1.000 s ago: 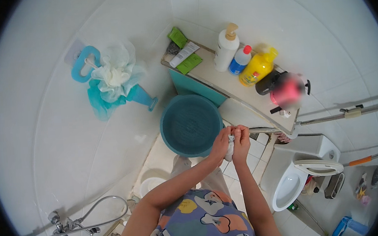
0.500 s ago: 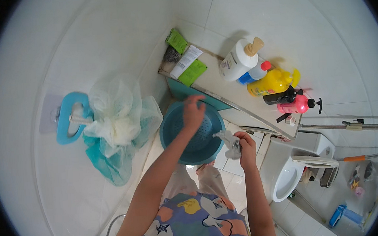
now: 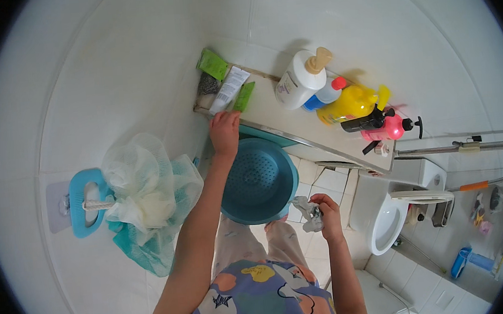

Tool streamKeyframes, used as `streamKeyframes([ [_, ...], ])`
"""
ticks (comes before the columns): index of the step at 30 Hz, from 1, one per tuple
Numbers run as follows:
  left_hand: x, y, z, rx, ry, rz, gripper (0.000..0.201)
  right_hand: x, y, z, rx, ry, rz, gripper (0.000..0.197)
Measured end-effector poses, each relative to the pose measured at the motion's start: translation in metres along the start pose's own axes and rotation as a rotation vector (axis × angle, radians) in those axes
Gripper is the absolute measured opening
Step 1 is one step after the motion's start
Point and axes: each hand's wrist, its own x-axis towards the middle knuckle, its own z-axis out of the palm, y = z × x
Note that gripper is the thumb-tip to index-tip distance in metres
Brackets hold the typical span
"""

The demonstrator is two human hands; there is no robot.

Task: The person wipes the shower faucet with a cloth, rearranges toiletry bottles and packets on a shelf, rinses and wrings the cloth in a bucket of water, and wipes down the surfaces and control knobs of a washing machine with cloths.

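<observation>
The teal basin (image 3: 257, 177) shows its dotted bottom, its left rim partly behind the left forearm (image 3: 204, 231). A white pump bottle (image 3: 298, 86) stands on the shelf (image 3: 264, 110); the left hand (image 3: 226, 134) is at a green sachet (image 3: 245, 95), grip impossible to tell, and the right hand (image 3: 328, 211) pinches a crumpled grey-white bundle (image 3: 310, 215) beside the basin.

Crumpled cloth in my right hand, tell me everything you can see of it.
The crumpled cloth is small, soft-looking and greyish white, with darker grey in its folds. It is bunched, not spread out; your right hand grips its right side. It hangs near the right edge of the blue basin. I can't tell whether it is wet.
</observation>
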Motion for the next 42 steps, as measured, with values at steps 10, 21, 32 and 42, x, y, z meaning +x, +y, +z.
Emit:
streamKeyframes([
  [10,-0.006,0.120,-0.068,-1.413,-0.216,-1.023,0.012,-0.021,-0.029,-0.017,0.056,0.075,-0.109,0.019],
  [21,-0.009,0.187,-0.107,-1.650,-0.546,-0.923,0.015,-0.064,-0.110,-0.046,0.104,0.175,-0.403,0.025],
  [32,0.046,0.215,-0.126,-1.157,-0.861,-0.507,0.019,-0.073,-0.099,-0.060,-0.034,0.211,-0.494,0.022],
  [42,0.057,0.240,-0.129,-1.144,-0.899,-0.452,0.019,-0.092,-0.104,-0.057,0.061,0.253,-0.494,0.009],
])
